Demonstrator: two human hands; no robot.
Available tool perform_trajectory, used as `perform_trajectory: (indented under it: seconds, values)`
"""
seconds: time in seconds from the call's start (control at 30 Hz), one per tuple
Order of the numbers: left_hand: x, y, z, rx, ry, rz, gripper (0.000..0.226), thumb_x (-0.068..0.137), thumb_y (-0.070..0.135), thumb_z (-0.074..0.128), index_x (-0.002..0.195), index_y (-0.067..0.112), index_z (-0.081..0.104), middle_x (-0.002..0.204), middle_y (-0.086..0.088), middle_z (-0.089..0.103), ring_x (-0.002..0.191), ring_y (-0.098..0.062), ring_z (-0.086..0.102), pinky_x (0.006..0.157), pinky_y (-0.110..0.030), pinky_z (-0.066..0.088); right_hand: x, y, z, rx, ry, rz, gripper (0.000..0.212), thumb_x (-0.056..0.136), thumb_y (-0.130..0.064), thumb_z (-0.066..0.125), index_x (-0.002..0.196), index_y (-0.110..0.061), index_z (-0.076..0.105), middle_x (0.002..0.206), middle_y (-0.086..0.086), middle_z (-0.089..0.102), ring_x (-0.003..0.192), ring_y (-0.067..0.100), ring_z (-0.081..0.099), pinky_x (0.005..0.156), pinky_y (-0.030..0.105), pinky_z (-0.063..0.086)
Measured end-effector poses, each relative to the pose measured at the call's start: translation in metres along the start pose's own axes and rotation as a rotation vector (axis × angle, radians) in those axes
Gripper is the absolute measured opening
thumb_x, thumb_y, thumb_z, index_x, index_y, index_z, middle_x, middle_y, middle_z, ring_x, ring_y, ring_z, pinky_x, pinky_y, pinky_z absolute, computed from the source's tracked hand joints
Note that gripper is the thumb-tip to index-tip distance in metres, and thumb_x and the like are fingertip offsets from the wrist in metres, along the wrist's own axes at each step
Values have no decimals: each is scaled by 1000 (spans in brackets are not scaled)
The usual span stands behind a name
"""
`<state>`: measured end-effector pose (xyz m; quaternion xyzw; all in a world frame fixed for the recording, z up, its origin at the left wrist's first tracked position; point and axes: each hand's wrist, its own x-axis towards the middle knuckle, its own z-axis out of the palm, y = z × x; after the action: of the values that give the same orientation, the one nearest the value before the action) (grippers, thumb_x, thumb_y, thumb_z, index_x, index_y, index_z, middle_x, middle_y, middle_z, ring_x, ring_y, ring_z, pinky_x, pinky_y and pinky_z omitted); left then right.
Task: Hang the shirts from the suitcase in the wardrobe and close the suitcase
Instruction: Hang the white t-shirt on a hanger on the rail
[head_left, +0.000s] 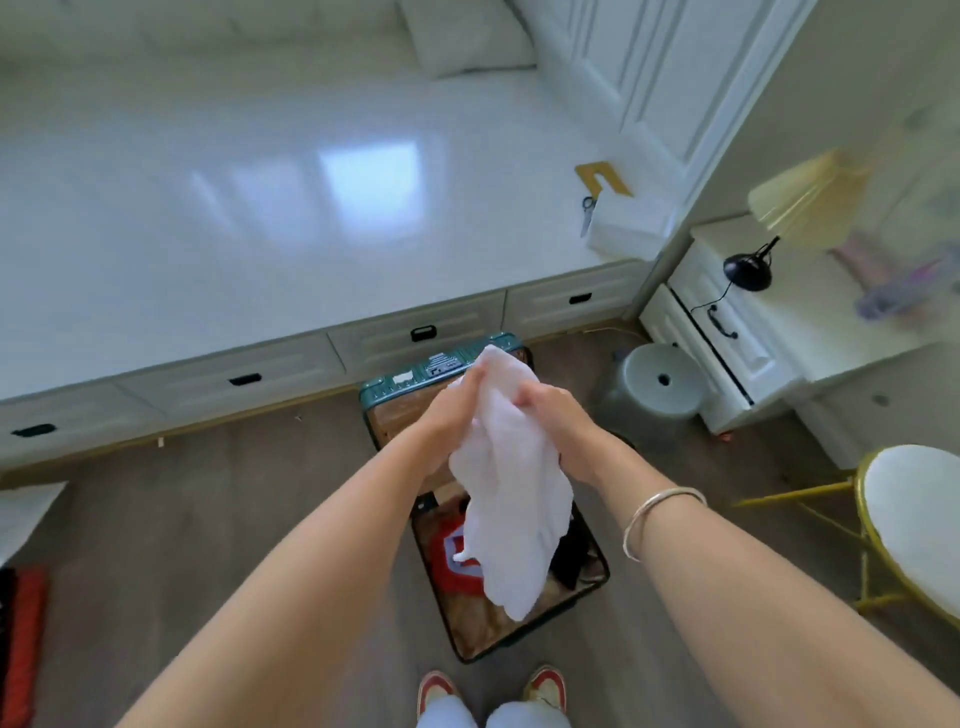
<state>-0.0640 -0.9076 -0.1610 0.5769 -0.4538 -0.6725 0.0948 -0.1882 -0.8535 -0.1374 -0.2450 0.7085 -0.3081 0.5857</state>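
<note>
Both hands were raised directly above the suitcase (415, 379), the left hand (457, 410) and right hand (550, 415) each closed on the bunched top of a white shirt (511, 499), fingers curled into the cloth; a bracelet (660, 514) sat on the right wrist. The shirt hung crumpled and clear of the suitcase, its lower end dangling over the nearer half. That half lay open on the floor just ahead of the person's shoes (436, 686) and held a red garment (457, 561) and a dark garment (569, 561), both partly hidden by the shirt. The farther half of the suitcase lay open flat, its teal edge close to the drawers of a white platform bed (260, 208). A round stool (654, 395) stood right of the suitcase. White panelled doors, judged to be the wardrobe (649, 67), stood shut well beyond the suitcase, to the right. Assessment: the step in hand was lifting one shirt out; hanging had not begun and the suitcase was not closed. The next move would call for shaking the shirt out, finding a hanger (none could be identified), and carrying it round the stool to the wardrobe, one hand freed to open a door.
</note>
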Motion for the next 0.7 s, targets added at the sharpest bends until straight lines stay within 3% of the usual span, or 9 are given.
perform_trajectory:
  seconds: [0.07, 0.1, 0.2, 0.27, 0.4, 0.47, 0.5, 0.6, 0.7]
  values:
    - [-24, 15, -25, -75, -8, -33, 66, 90, 68, 27, 115, 20, 64, 110, -9, 70, 99, -29, 67, 86, -41, 55, -26, -36, 4, -1, -124, -31, 50, 59, -36, 58, 100, -7, 64, 92, 14, 59, 85, 28, 56, 78, 37, 42]
    - [-33, 21, -36, -34, -10, -21, 57, 90, 60, 31, 111, 18, 64, 103, -9, 71, 93, -29, 68, 85, -40, 55, -36, -52, 5, -7, -188, -43, 47, 60, -37, 57, 96, -7, 63, 88, 13, 58, 82, 27, 56, 75, 35, 42]
    - [-68, 39, -68, 178, 75, 36, 19, 86, 21, 41, 97, 15, 56, 84, -5, 53, 69, -22, 49, 67, -30, 43, -68, -103, 12, -45, -316, -99, 24, 69, -34, 50, 58, -14, 58, 59, 6, 55, 54, 20, 52, 55, 24, 39]
    - [-97, 52, -88, 212, 248, 90, 7, 86, 20, 48, 89, 14, 50, 86, -4, 46, 78, -21, 45, 64, -29, 43, -84, -137, 23, -89, -348, -160, 21, 62, -34, 52, 54, -15, 56, 56, 5, 54, 50, 21, 50, 53, 26, 36]
    - [-160, 59, -132, 50, 485, 121, 65, 77, 28, 71, 123, 19, 27, 113, -1, 46, 109, -22, 48, 88, -41, 48, -114, -192, 60, -152, -501, -270, 23, 76, -25, 43, 70, -9, 58, 62, 8, 60, 56, 23, 57, 58, 26, 44]
    - [-199, 59, -147, 94, 507, 208, 93, 68, 27, 77, 139, 29, 17, 133, 2, 38, 124, -25, 42, 96, -43, 42, -129, -210, 84, -188, -575, -319, 22, 78, -25, 43, 73, -10, 58, 64, 9, 59, 59, 24, 57, 62, 28, 45]
    - [-212, 59, -152, 148, 501, 267, 95, 67, 27, 77, 143, 29, 21, 138, 2, 39, 129, -25, 41, 102, -45, 40, -135, -217, 94, -193, -601, -335, 22, 80, -25, 43, 74, -10, 58, 66, 9, 58, 61, 24, 57, 64, 29, 45]
    - [-266, 55, -159, 151, 577, 308, 42, 89, 24, 62, 130, 17, 54, 130, -3, 56, 120, -21, 52, 103, -38, 42, -160, -232, 134, -220, -681, -392, 25, 87, -31, 46, 79, -11, 59, 68, 9, 59, 63, 23, 59, 64, 29, 46]
    - [-310, 50, -159, 55, 740, 256, 29, 97, 37, 47, 110, 18, 63, 106, 2, 63, 87, -8, 60, 74, -22, 47, -181, -237, 169, -236, -745, -476, 38, 85, -49, 57, 93, -13, 65, 82, 9, 68, 73, 22, 65, 72, 31, 50]
